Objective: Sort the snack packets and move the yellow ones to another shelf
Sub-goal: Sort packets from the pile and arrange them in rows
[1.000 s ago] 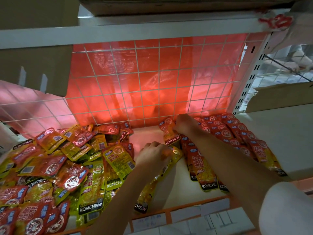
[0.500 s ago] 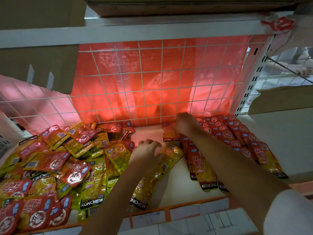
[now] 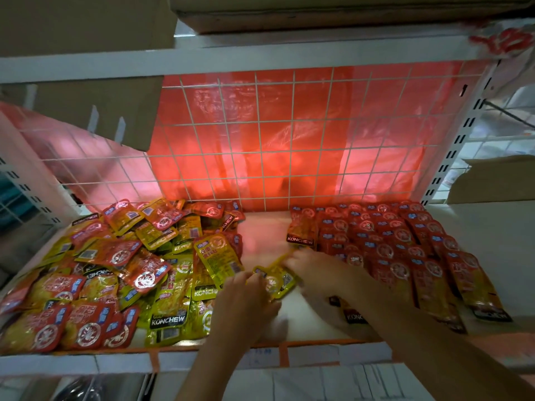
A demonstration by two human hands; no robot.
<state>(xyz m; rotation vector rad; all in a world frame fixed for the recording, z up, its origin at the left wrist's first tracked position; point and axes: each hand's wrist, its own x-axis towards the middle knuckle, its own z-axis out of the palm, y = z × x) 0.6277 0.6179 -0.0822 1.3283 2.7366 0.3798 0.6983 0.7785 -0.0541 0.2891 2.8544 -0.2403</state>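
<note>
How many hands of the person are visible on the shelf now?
2. The left hand holds the yellow packet at centre front; the right hand holds it beside the red rows.

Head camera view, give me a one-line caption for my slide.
Both hands hold yellow packets between the mixed pile and neat red rows.

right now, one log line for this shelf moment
stage: sorting | left hand and right hand: both on yellow packet | left: mixed pile | right: red rows

Two hands, one yellow packet between them, two packet heaps
</note>
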